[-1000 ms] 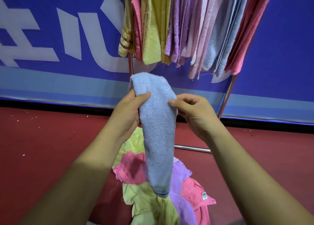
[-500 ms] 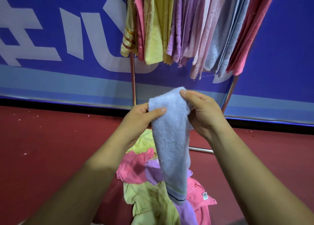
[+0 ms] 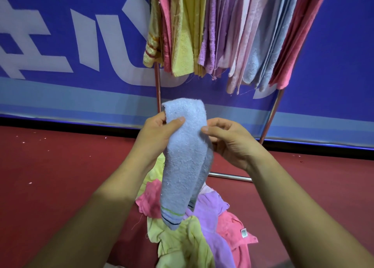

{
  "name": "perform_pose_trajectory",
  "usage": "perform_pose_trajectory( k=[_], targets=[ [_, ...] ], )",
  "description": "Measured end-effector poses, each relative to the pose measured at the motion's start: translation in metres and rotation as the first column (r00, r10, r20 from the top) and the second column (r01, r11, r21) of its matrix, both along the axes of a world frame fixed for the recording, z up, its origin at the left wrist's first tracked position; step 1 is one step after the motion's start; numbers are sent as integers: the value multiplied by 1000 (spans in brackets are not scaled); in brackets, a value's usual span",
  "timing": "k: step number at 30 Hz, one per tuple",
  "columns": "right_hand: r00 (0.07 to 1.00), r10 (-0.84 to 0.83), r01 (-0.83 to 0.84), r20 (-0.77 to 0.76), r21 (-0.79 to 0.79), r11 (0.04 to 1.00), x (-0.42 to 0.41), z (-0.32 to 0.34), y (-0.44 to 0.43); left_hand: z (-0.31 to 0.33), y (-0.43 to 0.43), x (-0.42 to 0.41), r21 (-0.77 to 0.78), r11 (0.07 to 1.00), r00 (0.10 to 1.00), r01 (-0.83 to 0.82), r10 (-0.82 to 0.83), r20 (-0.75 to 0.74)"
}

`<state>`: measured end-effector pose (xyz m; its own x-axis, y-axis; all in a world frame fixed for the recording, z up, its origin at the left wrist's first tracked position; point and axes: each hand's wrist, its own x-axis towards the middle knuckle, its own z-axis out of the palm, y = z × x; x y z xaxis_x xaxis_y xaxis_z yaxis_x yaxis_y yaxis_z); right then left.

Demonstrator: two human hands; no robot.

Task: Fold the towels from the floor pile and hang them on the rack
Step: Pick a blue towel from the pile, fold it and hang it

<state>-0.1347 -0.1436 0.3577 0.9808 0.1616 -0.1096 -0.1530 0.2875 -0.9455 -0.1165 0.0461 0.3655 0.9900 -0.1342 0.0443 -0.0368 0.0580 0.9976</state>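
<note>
Squaring the fold: left grip (image 3: 155, 134) and right grip (image 3: 228, 144) both pinch the blue towel (image 3: 182, 166); right slid lower, so rack (image 3: 157, 89) above probably comes next.

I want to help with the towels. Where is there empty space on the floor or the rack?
The red floor is bare left of the floor pile, up to the blue banner, and right of it past the bottom bar of the rack. A hand fits under the hanging towels, between its posts. Those towels hang packed tight, with no gap showing.
</note>
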Motion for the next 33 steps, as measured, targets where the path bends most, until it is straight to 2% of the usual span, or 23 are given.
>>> perform_pose_trajectory(
  k=[3, 6, 8, 10, 12, 15, 18, 20, 24, 28, 30, 33],
  targets=[
    [997, -62, 61, -40, -33, 998, 2, -6, 4, -2, 1, 1, 92, 996, 999, -3, -1, 39],
    [993, -121, 121, 3, -76, 990, 2, -8, 6, -4, 1, 2, 151, 988, 998, -13, 3, 61],
    [966, -228, 246, 118, -174, 954, 1, -8, 6, -6, 0, 2, 194, 981, 996, -13, -5, 92],
    [909, -303, 386, 288, -299, 873, 0, -8, 6, -7, -2, 3, 221, 975, 993, -8, -19, 119],
    [869, -325, 451, 374, -329, 830, 0, -7, 7, -9, -5, 1, 233, 973, 990, 5, -37, 134],
    [882, -339, 423, 328, -231, 876, -1, -5, 9, -11, -9, 0, 183, 981, 990, 58, -80, 120],
    [946, -298, 300, 125, 6, 954, -2, 0, 9, -11, -9, 0, 9, 992, 992, 126, -126, 32],
    [968, -249, 246, 14, 109, 963, -2, 1, 8, -11, -8, 0, -64, 985, 987, 163, -163, -3],
    [959, -281, 283, 41, -34, 959, -1, -3, 6, -10, -8, -2, -81, 984, 987, 158, -159, -13],
    [987, -156, 156, 29, 4, 988, -1, -3, 7, -9, -10, -3, -182, 972, 986, 146, -157, -47],
    [993, -107, 110, 53, -42, 993, -1, -3, 7, -5, -10, -3, -240, 962, 986, 133, -153, -66],
    [986, -118, 134, 117, -144, 980, 0, -6, 6, -1, -6, -1, -297, 947, 985, 120, -150, -82]
  ],
)
